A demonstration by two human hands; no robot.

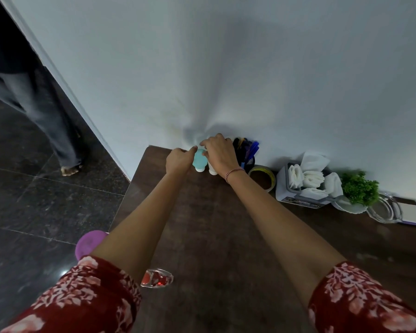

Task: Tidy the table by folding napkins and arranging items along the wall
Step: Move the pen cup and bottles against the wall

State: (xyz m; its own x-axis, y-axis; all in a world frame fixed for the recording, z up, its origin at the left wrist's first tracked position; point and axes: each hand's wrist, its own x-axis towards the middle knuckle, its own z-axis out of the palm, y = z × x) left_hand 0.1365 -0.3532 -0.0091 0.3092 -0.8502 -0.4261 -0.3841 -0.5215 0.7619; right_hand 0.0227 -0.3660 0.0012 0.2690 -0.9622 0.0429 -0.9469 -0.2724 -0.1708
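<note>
At the table's far left corner by the wall stand a teal bottle (199, 161) and a white bottle (212, 169), both with white caps pointing toward me. My left hand (179, 160) grips the teal bottle from its left side. My right hand (220, 153) curls over the top of the white bottle, hiding most of it. Along the wall to the right stands a grey holder (296, 191) with several rolled white napkins (312, 179).
A black mesh pen cup (246, 152), a tape roll (262, 176), a green plant in a white dish (358, 191) and a glass ashtray (384, 210) line the wall. A purple lid (89, 243) and a clear glass item with red inside (156, 278) sit near the table's left edge. A person's legs (46, 116) stand on the dark floor at left.
</note>
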